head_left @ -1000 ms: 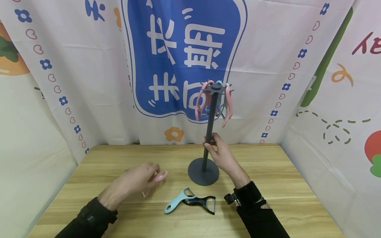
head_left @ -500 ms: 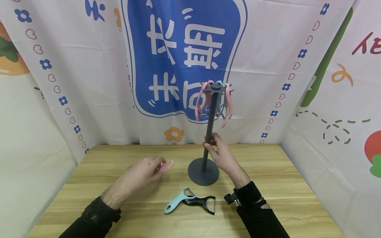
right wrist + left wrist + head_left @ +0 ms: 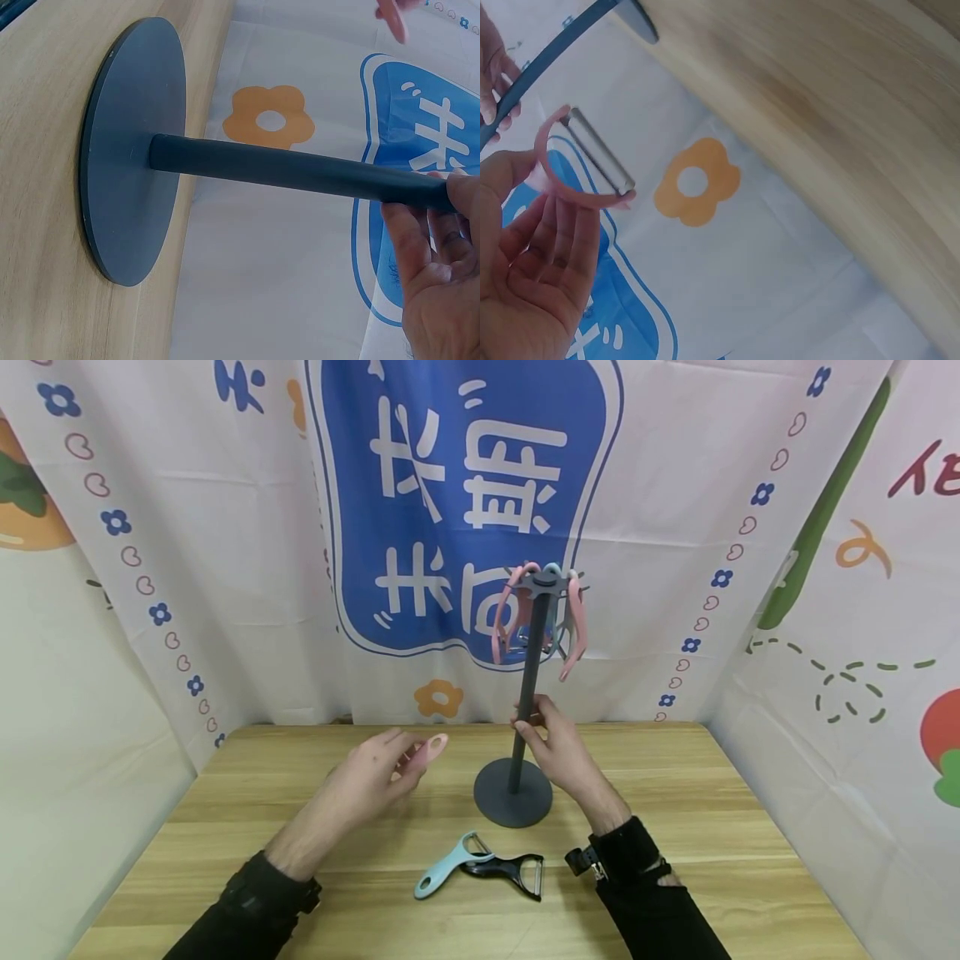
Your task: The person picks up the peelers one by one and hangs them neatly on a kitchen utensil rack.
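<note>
My left hand (image 3: pixel 371 777) pinches a pink peeler (image 3: pixel 559 180) by its head, above the table and left of the stand. In the left wrist view its metal blade faces away from the palm; in the head view the holed handle end (image 3: pixel 435 747) points toward the stand. My right hand (image 3: pixel 558 747) holds the grey pole (image 3: pixel 300 171) of the upright stand (image 3: pixel 513 806), thumb and fingers round it. Pink peelers (image 3: pixel 574 627) and a light blue one (image 3: pixel 555 631) hang from the hooks at the stand's top.
On the table (image 3: pixel 637 877), in front of the stand, lie a light blue peeler (image 3: pixel 444 868) and a black peeler (image 3: pixel 506 870), overlapping each other. A printed cloth (image 3: pixel 660 610) hangs behind the table's back edge.
My left hand has risen and moved right and away with the pink peeler, closer to the stand. The right hand stays on the pole, and the peelers on the table have not moved.
</note>
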Demonstrator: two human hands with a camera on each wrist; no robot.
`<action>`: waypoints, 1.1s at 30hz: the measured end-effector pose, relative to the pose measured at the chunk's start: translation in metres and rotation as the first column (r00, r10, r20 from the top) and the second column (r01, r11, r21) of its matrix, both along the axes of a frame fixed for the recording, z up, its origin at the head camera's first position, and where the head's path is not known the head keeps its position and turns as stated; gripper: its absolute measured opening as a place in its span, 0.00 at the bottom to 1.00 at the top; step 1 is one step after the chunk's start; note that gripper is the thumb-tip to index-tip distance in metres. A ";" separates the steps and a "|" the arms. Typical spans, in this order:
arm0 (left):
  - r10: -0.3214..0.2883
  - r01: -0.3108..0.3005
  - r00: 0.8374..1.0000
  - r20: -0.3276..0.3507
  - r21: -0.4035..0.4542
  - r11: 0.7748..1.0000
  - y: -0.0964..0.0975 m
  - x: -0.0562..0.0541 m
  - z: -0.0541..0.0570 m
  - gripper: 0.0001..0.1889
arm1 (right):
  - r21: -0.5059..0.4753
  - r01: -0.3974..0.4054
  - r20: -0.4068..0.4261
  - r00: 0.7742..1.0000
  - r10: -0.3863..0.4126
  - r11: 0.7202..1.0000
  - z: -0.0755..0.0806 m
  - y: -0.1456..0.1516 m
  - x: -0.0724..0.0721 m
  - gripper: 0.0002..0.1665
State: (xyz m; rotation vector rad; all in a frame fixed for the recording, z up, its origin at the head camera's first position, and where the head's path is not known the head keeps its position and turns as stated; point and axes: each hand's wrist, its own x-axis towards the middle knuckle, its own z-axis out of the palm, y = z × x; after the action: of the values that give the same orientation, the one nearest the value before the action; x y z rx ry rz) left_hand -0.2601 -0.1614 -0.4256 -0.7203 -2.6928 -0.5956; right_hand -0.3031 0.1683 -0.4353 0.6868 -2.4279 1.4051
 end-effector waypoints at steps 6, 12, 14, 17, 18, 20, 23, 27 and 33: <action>0.023 -0.021 0.999 -0.034 0.059 0.998 0.005 -0.001 0.006 0.22 | -0.002 -0.003 0.002 1.000 0.003 1.000 0.000 0.000 0.000 0.18; 0.044 -0.036 0.998 -0.051 0.143 0.989 0.011 -0.001 0.012 0.22 | 0.000 -0.007 -0.004 1.000 0.007 1.000 0.000 0.000 0.001 0.18; 0.053 -0.043 0.997 -0.055 0.173 0.984 0.013 -0.001 0.013 0.23 | 0.005 -0.004 0.000 1.000 0.004 1.000 0.001 0.000 0.001 0.18; 0.063 -0.047 0.996 -0.066 0.223 0.974 0.017 -0.002 0.015 0.23 | 0.009 -0.002 0.009 1.000 0.002 1.000 0.001 0.001 0.000 0.18; 0.064 -0.045 0.996 -0.069 0.242 0.969 0.019 -0.002 0.016 0.23 | 0.009 -0.003 0.010 1.000 0.003 1.000 0.001 0.001 0.000 0.18; 0.064 -0.040 0.995 -0.077 0.278 0.960 0.021 -0.003 0.018 0.23 | 0.005 -0.007 0.012 1.000 0.007 1.000 0.001 0.001 0.000 0.18; 0.058 -0.027 0.995 -0.083 0.331 0.943 0.025 -0.003 0.021 0.22 | 0.004 -0.011 0.007 1.000 0.011 1.000 0.001 0.001 0.000 0.19; 0.060 -0.024 0.994 -0.086 0.370 0.929 0.031 -0.003 0.027 0.23 | 0.004 -0.011 0.009 1.000 0.011 1.000 0.001 0.001 0.000 0.18; 0.068 -0.027 0.994 -0.083 0.417 0.908 0.040 -0.003 0.037 0.25 | 0.003 -0.012 0.021 1.000 0.012 1.000 0.001 0.001 0.000 0.19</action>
State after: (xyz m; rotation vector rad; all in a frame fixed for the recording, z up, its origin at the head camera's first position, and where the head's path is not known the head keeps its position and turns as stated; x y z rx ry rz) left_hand -0.2631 -0.1216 -0.3888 -0.5465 -2.3675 -1.0510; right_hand -0.3035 0.1697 -0.4346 0.6923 -2.4463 1.4210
